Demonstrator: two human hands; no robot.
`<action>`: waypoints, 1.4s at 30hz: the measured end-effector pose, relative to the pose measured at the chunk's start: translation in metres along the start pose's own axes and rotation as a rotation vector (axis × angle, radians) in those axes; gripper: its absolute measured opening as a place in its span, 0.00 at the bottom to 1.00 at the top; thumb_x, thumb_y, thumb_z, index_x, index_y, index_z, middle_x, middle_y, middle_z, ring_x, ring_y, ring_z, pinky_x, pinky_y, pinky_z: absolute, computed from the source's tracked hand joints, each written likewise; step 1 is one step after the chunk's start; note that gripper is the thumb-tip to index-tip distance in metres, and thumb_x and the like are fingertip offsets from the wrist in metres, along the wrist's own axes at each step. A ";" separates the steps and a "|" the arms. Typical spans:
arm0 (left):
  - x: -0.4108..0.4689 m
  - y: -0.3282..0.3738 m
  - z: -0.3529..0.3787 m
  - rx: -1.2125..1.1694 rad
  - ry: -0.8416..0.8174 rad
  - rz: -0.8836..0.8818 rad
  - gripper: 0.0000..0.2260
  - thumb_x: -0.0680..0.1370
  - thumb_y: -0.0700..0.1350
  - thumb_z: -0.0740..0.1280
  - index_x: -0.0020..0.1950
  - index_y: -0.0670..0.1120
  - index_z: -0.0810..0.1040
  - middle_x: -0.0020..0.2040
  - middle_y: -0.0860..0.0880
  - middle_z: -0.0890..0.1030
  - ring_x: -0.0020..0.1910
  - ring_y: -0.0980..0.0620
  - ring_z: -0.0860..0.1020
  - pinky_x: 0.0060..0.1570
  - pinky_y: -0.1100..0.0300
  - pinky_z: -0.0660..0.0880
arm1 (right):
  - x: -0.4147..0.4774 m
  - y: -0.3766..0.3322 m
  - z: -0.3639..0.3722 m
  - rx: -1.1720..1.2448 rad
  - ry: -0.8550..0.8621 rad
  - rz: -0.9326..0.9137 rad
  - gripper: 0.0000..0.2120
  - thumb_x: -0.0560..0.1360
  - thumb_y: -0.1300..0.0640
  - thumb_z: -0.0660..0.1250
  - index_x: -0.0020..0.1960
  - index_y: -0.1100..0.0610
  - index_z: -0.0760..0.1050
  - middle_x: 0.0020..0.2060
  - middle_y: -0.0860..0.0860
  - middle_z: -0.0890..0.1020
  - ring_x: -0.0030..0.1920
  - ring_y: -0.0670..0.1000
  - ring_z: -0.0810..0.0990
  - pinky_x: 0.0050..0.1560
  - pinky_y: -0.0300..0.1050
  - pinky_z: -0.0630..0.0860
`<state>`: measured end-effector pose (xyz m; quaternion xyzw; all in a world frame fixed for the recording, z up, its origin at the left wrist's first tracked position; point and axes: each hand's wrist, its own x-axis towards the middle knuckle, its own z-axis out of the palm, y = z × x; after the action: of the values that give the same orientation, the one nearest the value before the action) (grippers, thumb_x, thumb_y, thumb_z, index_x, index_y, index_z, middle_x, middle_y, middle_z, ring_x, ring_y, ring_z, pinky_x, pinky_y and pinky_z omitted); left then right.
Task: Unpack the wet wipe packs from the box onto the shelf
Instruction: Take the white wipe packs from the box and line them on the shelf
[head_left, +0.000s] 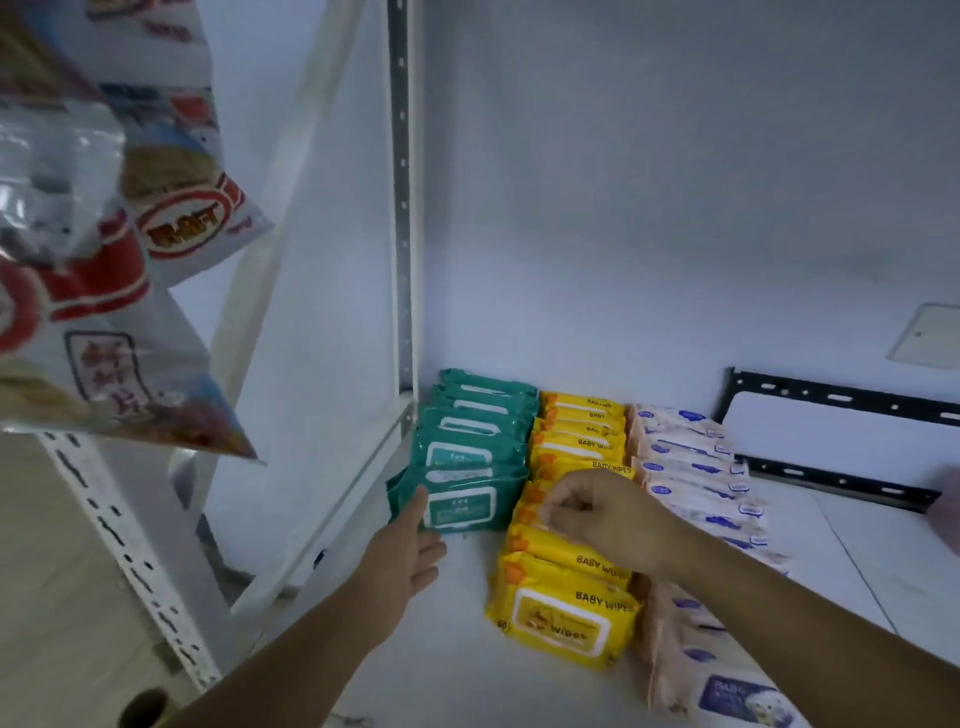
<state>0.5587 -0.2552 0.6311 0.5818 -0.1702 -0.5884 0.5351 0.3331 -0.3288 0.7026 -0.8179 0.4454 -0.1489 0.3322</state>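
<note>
Three rows of wet wipe packs stand on the white shelf (467, 649): teal packs (467, 447) at the left, yellow "BABY WIPES" packs (566, 608) in the middle, pink packs (696, 467) at the right. My left hand (415, 545) lies flat with straight fingers against the left side of the front teal pack (460, 506). My right hand (602, 514) reaches over the yellow row, its fingers curled and pinching the top edge of a yellow pack (530, 512) in the middle of that row. The box is not in view.
Snack bags (104, 260) hang at the upper left on a neighbouring rack. A white slotted upright (402, 208) stands at the shelf's back left corner. A black metal bracket (831, 400) lies at the back right.
</note>
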 end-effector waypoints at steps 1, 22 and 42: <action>0.003 0.005 0.000 0.030 -0.011 0.015 0.28 0.82 0.60 0.59 0.75 0.43 0.69 0.70 0.40 0.76 0.70 0.43 0.74 0.72 0.48 0.68 | 0.014 0.000 -0.003 -0.016 0.013 0.009 0.08 0.78 0.48 0.71 0.45 0.52 0.83 0.38 0.50 0.84 0.36 0.44 0.80 0.40 0.46 0.76; 0.086 0.043 -0.011 1.479 0.327 0.689 0.23 0.70 0.65 0.72 0.55 0.55 0.67 0.56 0.56 0.80 0.53 0.54 0.79 0.49 0.57 0.78 | 0.199 0.023 -0.045 -0.127 -0.137 0.069 0.27 0.75 0.29 0.61 0.51 0.51 0.82 0.49 0.48 0.84 0.52 0.50 0.82 0.60 0.51 0.77; 0.112 0.054 -0.026 1.572 0.273 0.738 0.42 0.66 0.73 0.69 0.75 0.60 0.60 0.71 0.57 0.66 0.67 0.54 0.67 0.70 0.53 0.69 | 0.321 0.038 -0.037 -0.183 -0.489 0.027 0.46 0.57 0.13 0.56 0.58 0.44 0.83 0.54 0.47 0.86 0.54 0.50 0.85 0.67 0.54 0.75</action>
<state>0.6321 -0.3572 0.6123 0.7550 -0.6379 -0.0156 0.1511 0.4683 -0.6239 0.6870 -0.8504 0.3743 0.0985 0.3563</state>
